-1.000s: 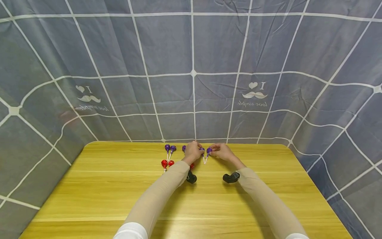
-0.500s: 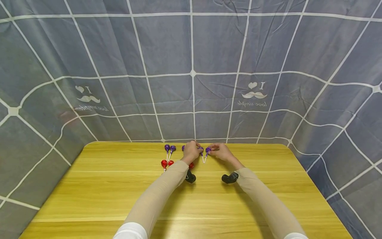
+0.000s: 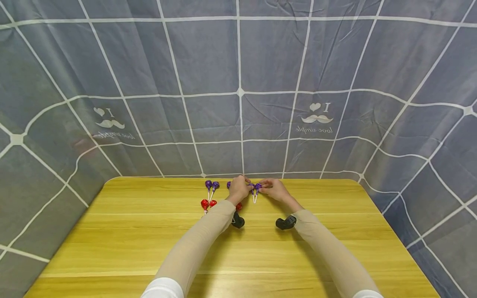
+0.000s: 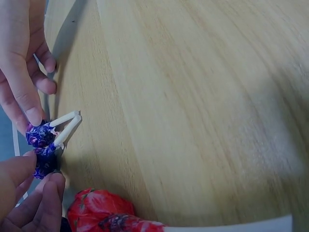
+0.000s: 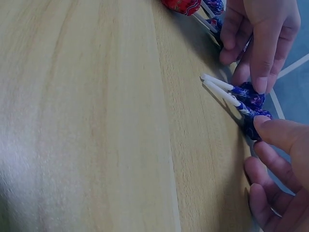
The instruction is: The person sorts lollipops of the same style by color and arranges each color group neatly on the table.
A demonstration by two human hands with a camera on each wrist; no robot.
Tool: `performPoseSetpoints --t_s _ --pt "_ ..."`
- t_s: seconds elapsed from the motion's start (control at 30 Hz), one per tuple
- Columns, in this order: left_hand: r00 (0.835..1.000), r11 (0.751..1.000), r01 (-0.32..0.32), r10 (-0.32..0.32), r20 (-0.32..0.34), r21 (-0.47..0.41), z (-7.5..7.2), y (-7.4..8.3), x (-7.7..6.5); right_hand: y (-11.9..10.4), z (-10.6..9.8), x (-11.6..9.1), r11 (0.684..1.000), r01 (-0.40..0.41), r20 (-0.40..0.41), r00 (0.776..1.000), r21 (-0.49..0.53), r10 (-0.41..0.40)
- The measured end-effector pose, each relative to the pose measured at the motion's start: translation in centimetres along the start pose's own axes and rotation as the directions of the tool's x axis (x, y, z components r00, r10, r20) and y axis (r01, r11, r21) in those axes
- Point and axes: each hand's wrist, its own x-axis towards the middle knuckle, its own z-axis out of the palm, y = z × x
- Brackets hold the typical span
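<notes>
At the table's far edge, my left hand (image 3: 239,188) pinches a purple-wrapped lollipop (image 4: 46,162) by its head, between thumb and fingers. Facing it, my right hand (image 3: 275,188) pinches a second purple lollipop (image 5: 253,126), thumb on top. The two heads sit side by side, and their white sticks (image 4: 67,126) slant together until their ends meet. Beyond the left hand, another purple lollipop (image 3: 229,185) is partly covered by that hand. A red lollipop (image 4: 101,210) lies just under the left wrist, its stick pointing away from the edge.
Left of the hands, two purple lollipops (image 3: 212,186) lie with sticks converging, above two red lollipops (image 3: 205,204) partly hidden by the left sleeve. The wooden table (image 3: 149,240) ends at a grey curtain (image 3: 208,124) with white lines. Black wrist devices (image 3: 286,222) hang under both wrists.
My right hand has moved slightly left with its lollipop, closing the gap between the two purple heads. The left hand has shifted only a little left.
</notes>
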Motion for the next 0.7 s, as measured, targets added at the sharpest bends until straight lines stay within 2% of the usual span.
performPoseSetpoints --t_s 0.3,0.7 --pt "1.000 0.999 -0.024 0.024 -0.005 -0.021 -0.49 0.10 -0.25 -0.46 -0.12 -0.27 0.999 -0.030 0.005 1.000 0.022 0.030" --pt "1.000 1.000 -0.030 0.030 -0.008 -0.004 -0.62 -0.21 -0.32 -0.41 -0.20 -0.33 0.997 -0.073 0.012 0.997 0.031 0.073"
